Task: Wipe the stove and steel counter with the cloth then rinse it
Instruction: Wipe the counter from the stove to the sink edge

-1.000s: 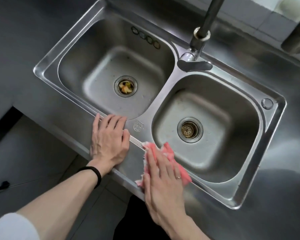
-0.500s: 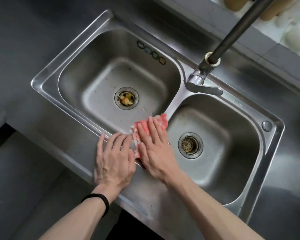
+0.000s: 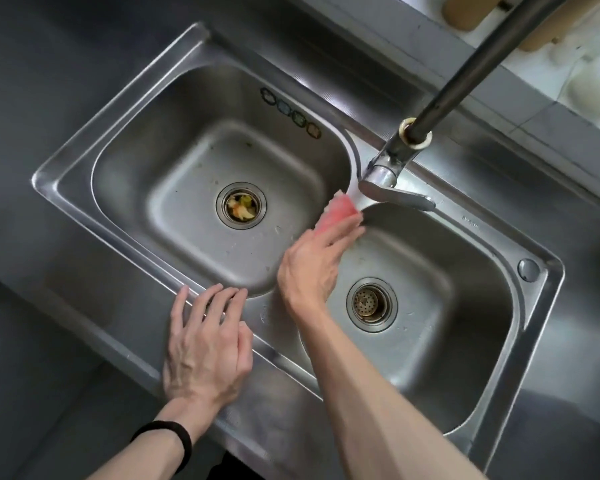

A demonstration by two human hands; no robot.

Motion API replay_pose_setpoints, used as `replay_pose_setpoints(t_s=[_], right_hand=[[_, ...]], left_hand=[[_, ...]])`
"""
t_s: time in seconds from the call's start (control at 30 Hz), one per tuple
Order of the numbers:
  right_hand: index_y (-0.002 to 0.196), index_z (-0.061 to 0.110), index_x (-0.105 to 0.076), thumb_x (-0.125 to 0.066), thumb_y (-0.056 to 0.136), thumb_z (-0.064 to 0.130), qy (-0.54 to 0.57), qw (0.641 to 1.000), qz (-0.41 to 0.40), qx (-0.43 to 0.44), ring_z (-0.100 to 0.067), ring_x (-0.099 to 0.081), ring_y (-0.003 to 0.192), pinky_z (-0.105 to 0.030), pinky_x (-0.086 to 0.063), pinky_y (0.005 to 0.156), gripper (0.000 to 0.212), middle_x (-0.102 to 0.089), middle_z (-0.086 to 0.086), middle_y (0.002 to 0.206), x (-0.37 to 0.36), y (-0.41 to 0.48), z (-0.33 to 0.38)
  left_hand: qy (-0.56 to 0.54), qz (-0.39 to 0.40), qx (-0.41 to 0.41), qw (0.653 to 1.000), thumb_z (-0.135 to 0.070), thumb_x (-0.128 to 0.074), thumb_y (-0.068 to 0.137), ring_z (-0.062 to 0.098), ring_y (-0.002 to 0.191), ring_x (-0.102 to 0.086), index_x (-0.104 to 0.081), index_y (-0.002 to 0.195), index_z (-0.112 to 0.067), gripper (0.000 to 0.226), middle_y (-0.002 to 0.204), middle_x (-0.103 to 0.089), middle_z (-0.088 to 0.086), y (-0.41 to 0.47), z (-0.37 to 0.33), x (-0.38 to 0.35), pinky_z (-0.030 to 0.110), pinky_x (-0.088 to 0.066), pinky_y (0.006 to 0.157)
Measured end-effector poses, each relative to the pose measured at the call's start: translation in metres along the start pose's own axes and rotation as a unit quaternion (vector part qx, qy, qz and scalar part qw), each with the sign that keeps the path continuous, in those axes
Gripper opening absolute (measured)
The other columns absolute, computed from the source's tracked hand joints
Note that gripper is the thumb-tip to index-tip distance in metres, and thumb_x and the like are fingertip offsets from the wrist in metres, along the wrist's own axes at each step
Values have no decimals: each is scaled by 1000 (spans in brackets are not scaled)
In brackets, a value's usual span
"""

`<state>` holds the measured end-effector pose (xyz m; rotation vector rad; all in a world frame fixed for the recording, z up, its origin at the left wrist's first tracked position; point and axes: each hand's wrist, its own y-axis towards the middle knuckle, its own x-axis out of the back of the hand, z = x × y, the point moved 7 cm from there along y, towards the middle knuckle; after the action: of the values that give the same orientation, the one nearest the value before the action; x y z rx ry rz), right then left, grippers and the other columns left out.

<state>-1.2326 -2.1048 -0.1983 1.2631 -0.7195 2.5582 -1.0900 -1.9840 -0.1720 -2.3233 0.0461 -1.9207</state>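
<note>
Right hand (image 3: 312, 261) presses a crumpled pink cloth (image 3: 336, 211) with straight fingers onto the brushed-steel sink divider (image 3: 352, 161), frame centre; left hand (image 3: 208, 344) rests flat, empty.

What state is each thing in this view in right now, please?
Cloth: pressed on the divider between the basins, under the right hand.
Left hand: resting flat on the sink rim, holding nothing.
Left drain: holds food scraps.
Right drain: strainer in place, no scraps visible.
Tap lever: no water seen flowing.
</note>
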Motion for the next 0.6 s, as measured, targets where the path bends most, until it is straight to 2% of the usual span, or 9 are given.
replay_pose_setpoints(t_s=[0.07,0.1,0.17,0.27,0.33,0.4,0.5,0.6], right_hand=[[161,-1,16,-41,109,36,25,998,64,0,-44,-50,140,-44,-52,100,86,-14,-25,171,-7,-30,-11],[162,1,13,-41,108,42,28,995,92,3,-44,-57,131,-45,-53,93,87,-29,-25,166,-8,-48,-17],[163,9,-2,-35,108,47,17,990,137,2,-41,-58,129,-45,-49,95,75,-47,-20,156,-7,-80,-32],[165,20,-11,-29,111,41,-29,980,191,48,-31,-53,137,-42,-44,107,60,-51,-8,157,4,-106,-54],[165,29,-12,-26,112,39,-48,972,210,96,-26,-56,133,-42,-47,106,56,-58,2,150,17,-113,-61],[161,32,-23,-21,113,41,-88,963,225,122,-24,-60,128,-43,-48,104,49,-64,7,140,28,-117,-71],[154,34,-39,-16,112,43,-164,950,237,118,-21,-58,128,-41,-46,105,48,-62,9,141,40,-126,-100],[153,42,-45,-17,111,45,-188,957,207,82,-11,-54,132,-32,-42,109,49,-60,17,142,64,-135,-135]], left_hand=[[4,1,3,1000,-27,-45,88,27,128,-62,-70,131,-12,52,129,-71,4,0,-1,0,56,-26,125],[7,1,5,1000,-27,-44,88,27,128,-62,-70,131,-12,52,129,-71,4,1,-1,1,56,-25,125],[11,7,7,1000,-27,-45,88,27,127,-62,-70,130,-12,51,128,-71,4,3,-3,3,56,-25,125],[12,19,13,1000,-25,-47,87,27,127,-61,-70,130,-12,50,128,-71,4,3,-5,6,56,-23,126],[13,18,15,1000,-24,-48,87,27,127,-60,-69,130,-12,49,129,-71,5,2,-5,6,55,-23,126],[15,14,15,1000,-25,-47,87,28,127,-60,-69,131,-13,50,129,-70,5,1,-5,5,56,-23,126],[17,9,18,1000,-25,-46,87,28,127,-59,-69,131,-14,51,129,-70,6,1,-3,4,55,-23,126],[20,2,19,1000,-25,-45,87,29,127,-60,-69,132,-13,52,129,-70,7,1,-4,4,55,-23,125]])
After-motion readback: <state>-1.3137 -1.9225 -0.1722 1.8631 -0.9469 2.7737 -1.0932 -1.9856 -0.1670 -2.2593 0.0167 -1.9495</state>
